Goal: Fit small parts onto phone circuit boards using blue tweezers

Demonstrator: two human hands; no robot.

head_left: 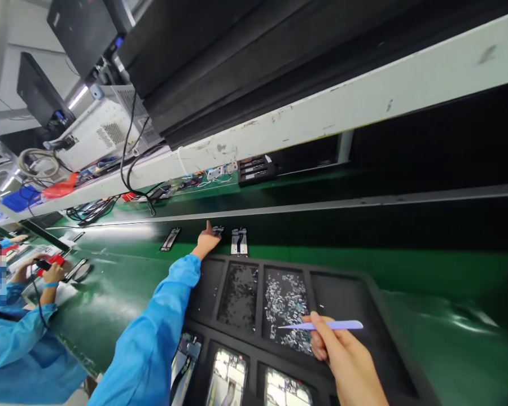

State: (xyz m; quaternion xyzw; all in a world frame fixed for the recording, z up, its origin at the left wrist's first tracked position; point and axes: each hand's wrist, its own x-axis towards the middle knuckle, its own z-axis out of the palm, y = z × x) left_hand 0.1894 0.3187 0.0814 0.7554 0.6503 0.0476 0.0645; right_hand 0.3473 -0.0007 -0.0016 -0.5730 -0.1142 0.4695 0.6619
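Observation:
My left hand [205,242] reaches far forward over the green conveyor belt [122,276], its fingers closed on a small dark phone part [217,230] at the belt's far side. My left arm wears a blue sleeve. My right hand [342,355] hovers over a black compartment tray [376,304] and pinches a pale purple plastic tweezer [322,325], whose tip points left above a compartment of several small silvery parts [285,307]. Another flat part [239,241] lies on the belt just right of my left hand.
Another dark part [170,239] lies further left on the belt. A co-worker in a blue coat [17,332] sits at the left holding a black device [42,264]. A white shelf beam [322,113] overhangs the belt, with cables and equipment behind. Phone-like boards [226,378] fill the tray's near slots.

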